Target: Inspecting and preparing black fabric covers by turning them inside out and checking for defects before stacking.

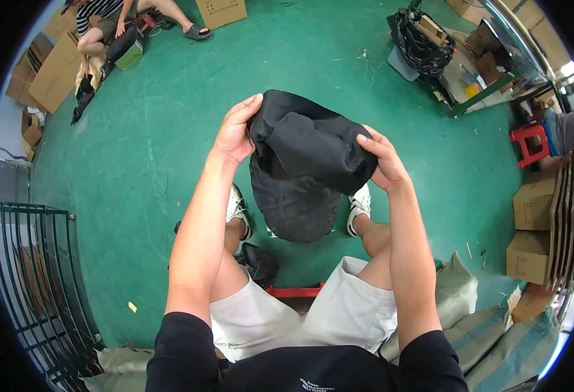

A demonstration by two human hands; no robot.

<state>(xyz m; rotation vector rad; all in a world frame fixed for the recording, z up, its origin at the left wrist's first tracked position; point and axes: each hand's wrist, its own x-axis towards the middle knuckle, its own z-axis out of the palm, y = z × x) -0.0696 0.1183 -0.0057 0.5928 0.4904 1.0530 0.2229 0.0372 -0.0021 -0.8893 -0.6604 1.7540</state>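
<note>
Up in front of me, over the floor between my knees, I hold a black fabric piece [313, 147], bag-like and creased. A rounded, flatter black part [298, 209] hangs down below it; I cannot tell if the two are joined. My left hand [236, 129] grips the upper left edge, its other fingers partly hidden behind the cloth. At the right edge my right hand [385, 160] pinches the fabric, thumb on top and fingers underneath. Beside my left leg lies a crumpled black bundle [259, 264].
A red stool [297, 291] shows under me. Filled woven sacks [506, 346] lie at my right, below stacked cartons [532, 202]. A dark metal rack [32, 261] stands at left. Another person [114, 32] sits far left; a cart [473, 91] with a black-lined bin stands far right.
</note>
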